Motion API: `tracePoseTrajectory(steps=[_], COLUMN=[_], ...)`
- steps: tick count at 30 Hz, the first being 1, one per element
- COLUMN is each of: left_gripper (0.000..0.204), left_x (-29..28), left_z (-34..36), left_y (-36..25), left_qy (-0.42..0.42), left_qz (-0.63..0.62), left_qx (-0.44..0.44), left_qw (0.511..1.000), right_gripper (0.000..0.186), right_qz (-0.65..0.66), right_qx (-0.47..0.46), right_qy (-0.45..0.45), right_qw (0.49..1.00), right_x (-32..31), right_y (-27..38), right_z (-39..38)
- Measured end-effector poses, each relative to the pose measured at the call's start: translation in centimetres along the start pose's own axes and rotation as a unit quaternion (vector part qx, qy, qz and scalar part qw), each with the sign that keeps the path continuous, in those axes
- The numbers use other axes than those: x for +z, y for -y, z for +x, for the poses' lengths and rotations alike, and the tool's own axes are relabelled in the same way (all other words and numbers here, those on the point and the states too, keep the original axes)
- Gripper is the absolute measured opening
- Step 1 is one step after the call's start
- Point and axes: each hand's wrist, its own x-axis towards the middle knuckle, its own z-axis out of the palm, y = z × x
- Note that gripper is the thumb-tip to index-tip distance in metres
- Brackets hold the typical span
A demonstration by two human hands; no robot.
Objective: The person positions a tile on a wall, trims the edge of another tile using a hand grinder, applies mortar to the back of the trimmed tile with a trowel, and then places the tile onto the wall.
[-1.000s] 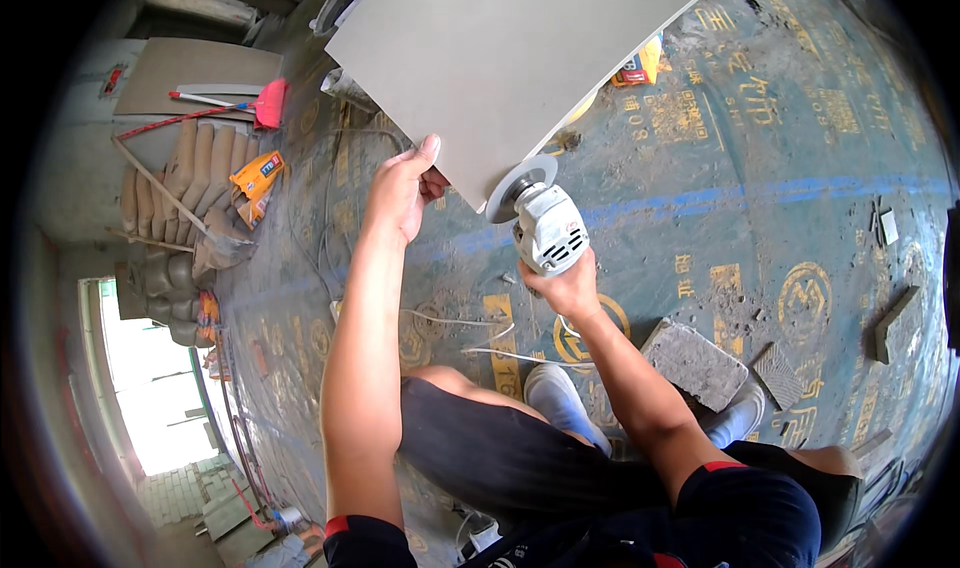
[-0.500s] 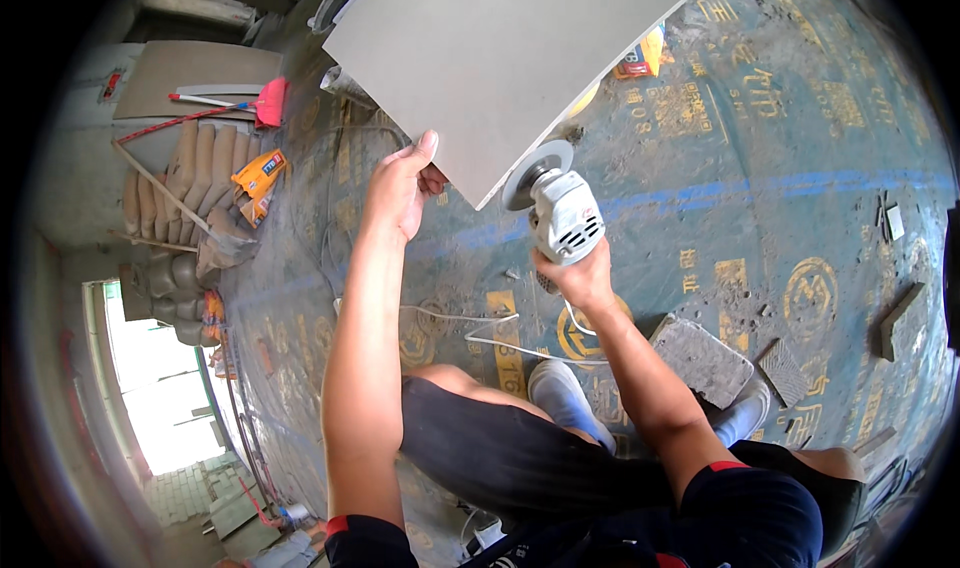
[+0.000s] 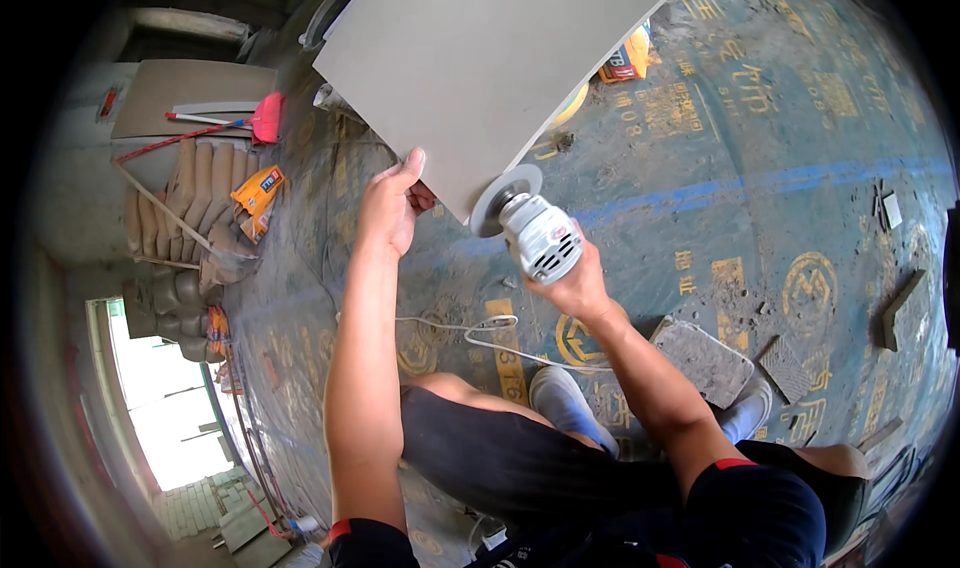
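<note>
A large grey tile reaches in from the top of the view, its near corner pointing at me. My left hand grips its left edge close to that corner, thumb on top and fingers curled beneath. In my right hand is a white angle grinder, held by its body with the fingers partly hidden. The grinder's grey disc lies at the tile's right edge near the corner, seeming to touch it. From the grinder's side a white cord runs over the floor sheet.
Green printed sheeting covers the floor. A stone block lies by my right foot, with rubble and offcuts farther right. At left are stacked sacks, a pink dustpan and an orange bag. Another orange bag sits beyond the tile.
The grinder in my right hand has moved left, bringing its disc to the tile's edge near the corner. The tile and my left hand have shifted slightly down and left in view.
</note>
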Motion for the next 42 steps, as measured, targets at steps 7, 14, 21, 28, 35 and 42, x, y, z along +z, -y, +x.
tracePoseTrajectory(steps=[7, 14, 21, 28, 35, 42], left_gripper=[0.04, 0.041, 0.04, 0.039, 0.029, 0.029], left_x=[0.9, 0.5, 0.0, 0.3, 1.6, 1.7], left_z=[-0.4, -0.1, 0.2, -0.1, -0.7, -0.3], left_y=[-0.3, -0.1, -0.1, -0.4, -0.9, -0.7], left_qy=[-0.004, -0.006, 0.007, 0.01, -0.041, -0.029], left_qz=[-0.01, -0.018, -0.009, -0.008, -0.041, -0.039], left_qx=[0.012, 0.007, -0.001, -0.004, 0.002, 0.009], left_qw=[1.0, 1.0, 1.0, 1.0, 0.998, 0.999], right_gripper=[0.047, 0.057, 0.054, 0.057, 0.059, 0.059], right_qz=[0.003, 0.053, 0.008, 0.016, 0.033, 0.024], right_qx=[0.069, 0.049, -0.001, -0.025, 0.021, 0.019], right_qy=[-0.028, -0.011, -0.012, 0.004, 0.008, 0.009], right_qw=[0.997, 0.997, 1.0, 1.0, 0.999, 0.999], right_x=[-1.3, -0.5, -0.2, 0.0, 0.0, 0.4], right_y=[-0.4, -1.5, -0.9, -0.6, -1.3, -2.2], right_z=[1.0, 0.7, 0.5, 0.0, 0.3, 0.2])
